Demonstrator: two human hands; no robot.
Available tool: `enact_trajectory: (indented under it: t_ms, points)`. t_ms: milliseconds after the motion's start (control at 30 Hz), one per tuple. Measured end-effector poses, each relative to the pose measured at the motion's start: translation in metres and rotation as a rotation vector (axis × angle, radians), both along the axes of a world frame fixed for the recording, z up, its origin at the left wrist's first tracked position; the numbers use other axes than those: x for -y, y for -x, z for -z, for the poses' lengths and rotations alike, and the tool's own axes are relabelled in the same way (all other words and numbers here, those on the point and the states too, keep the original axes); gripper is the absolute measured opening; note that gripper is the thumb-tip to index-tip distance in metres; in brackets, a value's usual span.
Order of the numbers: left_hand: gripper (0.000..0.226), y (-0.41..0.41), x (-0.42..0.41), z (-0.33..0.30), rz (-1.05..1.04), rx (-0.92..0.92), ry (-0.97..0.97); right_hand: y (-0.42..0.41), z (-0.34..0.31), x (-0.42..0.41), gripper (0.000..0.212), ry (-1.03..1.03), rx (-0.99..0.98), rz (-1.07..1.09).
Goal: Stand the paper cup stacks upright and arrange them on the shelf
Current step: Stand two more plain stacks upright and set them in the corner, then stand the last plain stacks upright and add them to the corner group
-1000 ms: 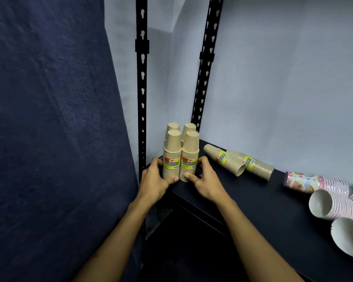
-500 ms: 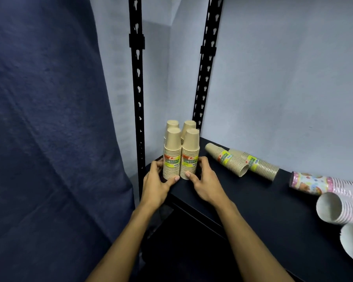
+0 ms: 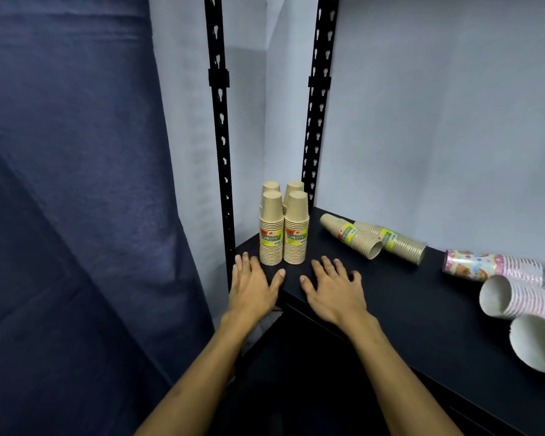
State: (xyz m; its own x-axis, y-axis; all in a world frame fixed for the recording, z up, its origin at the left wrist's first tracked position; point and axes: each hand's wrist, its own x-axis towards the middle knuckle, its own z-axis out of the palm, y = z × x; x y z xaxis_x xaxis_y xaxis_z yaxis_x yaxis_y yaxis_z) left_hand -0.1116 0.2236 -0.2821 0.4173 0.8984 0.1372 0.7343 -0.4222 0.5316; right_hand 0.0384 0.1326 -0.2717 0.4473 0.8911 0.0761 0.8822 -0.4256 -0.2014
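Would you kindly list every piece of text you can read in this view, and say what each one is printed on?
"DISPOSABLE TABLEWARE": label on the front-left upright brown cup stack.
"DISPOSABLE TABLEWARE": label on the front-right upright brown cup stack.
Smaller print beneath both: too small to read.
Labels on the two lying brown cup stacks: blurred, unreadable.
Patterned pink cup stack: no legible words.

Upright cup stacks [image 3: 283, 228] at shelf's left corner: tan kraft, yellow-green label with red mark. Two lying cup stacks [image 3: 372, 239] toward shelf's back edge: same tan, same yellow-green band. Patterned stacks [image 3: 491, 265] at shelf's right edge: pink-and-white stripes, multicolour print on end cup, white insides. Shelf [image 3: 406, 303]: matte black. Slotted uprights [image 3: 221, 127]: black. Curtain [image 3: 76, 199]: dark navy. Wall [image 3: 438, 121]: pale grey-blue.
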Motion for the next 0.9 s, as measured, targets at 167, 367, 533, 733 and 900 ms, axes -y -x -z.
enact_trajectory:
  t_ms: [167, 367, 533, 733, 900]
  points:
    - [0.08, 0.004, 0.044, 0.0, 0.003, -0.141, -0.069, -0.015, -0.001, 0.039, 0.062, -0.027, 0.0, -0.051]
    - [0.062, -0.018, 0.08, -0.013, 0.288, -0.081, -0.209, -0.066, -0.015, 0.097, 0.06, 0.031, 0.046, 0.04]
    - [0.064, -0.081, 0.068, -0.035, 0.48, 0.043, 0.117, -0.112, -0.028, 0.104, 0.046, -0.084, 0.064, 0.16]
    - [0.074, -0.156, 0.036, -0.041, 0.288, 0.168, 0.263, -0.145, -0.031, 0.068, 0.041, -0.494, -0.01, 0.281]
    - [0.076, -0.198, 0.018, -0.038, 0.078, 0.244, 0.206, -0.163, -0.015, 0.046, 0.052, -0.509, -0.063, 0.313]
